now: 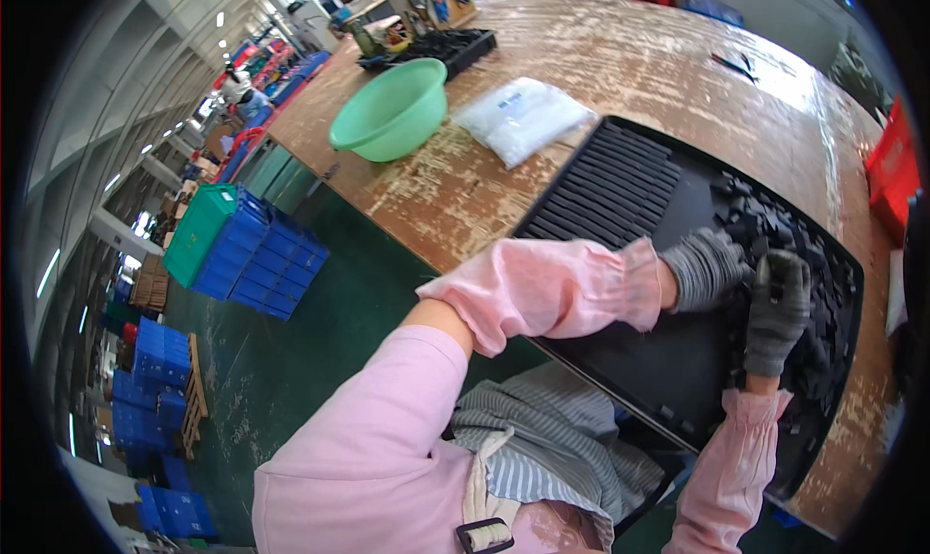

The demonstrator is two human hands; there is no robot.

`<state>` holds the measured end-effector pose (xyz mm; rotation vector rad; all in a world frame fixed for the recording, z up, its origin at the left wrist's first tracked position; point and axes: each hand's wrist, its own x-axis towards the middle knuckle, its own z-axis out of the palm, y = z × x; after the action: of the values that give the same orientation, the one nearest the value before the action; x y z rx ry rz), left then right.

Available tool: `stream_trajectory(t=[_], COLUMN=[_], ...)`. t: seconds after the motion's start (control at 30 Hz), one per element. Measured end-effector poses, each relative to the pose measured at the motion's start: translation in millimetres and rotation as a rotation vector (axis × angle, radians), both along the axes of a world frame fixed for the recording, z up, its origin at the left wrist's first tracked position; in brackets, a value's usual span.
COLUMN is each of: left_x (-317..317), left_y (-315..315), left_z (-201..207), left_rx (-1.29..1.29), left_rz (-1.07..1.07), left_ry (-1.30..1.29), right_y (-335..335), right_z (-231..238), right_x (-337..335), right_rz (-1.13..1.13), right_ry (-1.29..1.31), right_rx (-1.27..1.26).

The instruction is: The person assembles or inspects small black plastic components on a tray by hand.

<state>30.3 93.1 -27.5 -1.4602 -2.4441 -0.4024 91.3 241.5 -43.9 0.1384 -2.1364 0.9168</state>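
Observation:
Both of my hands, in grey knit gloves, are over a large black tray (668, 346) on the table. My left hand (709, 268) reaches in from the left with its fingers curled together at the edge of a heap of loose small black pieces (756, 210). Close beside it, my right hand (778, 312) is closed, its fingers bent toward the thumb above the same heap. Whatever the fingers of either hand hold is too small or hidden to make out. Black strips (610, 186) lie side by side in neat rows at the tray's far left.
Beyond the tray a white plastic packet (523, 118) lies on the worn wooden table (620, 50), with a green basin (392, 108) at the table's left edge. Pliers (734, 67) lie farther back. Stacked blue crates (257, 254) stand on the floor to the left; a red bin (889, 171) is at right.

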Motion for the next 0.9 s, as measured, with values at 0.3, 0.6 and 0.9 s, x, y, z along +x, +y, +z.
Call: stream_trajectory(t=[0.3, 0.6, 0.9], left_x=[-18.0, -28.0, -10.0], left_y=[-8.4, 13.0, -28.7], left_z=[3.3, -8.1, 0.8], left_rx=[0.010, -0.087, 0.406], left_rz=[0.047, 0.039, -0.008], left_ry=[-0.183, -0.408, -0.875], right_y=[24.0, 21.3, 8.4], right_z=[15.5, 14.1, 18.6], right_x=[-14.3, -8.2, -0.1], right_rz=[0.083, 0.164, 0.429], right_ry=[-0.007, -0.038, -0.477], right_rx=[-0.873, -0.851, -0.925])
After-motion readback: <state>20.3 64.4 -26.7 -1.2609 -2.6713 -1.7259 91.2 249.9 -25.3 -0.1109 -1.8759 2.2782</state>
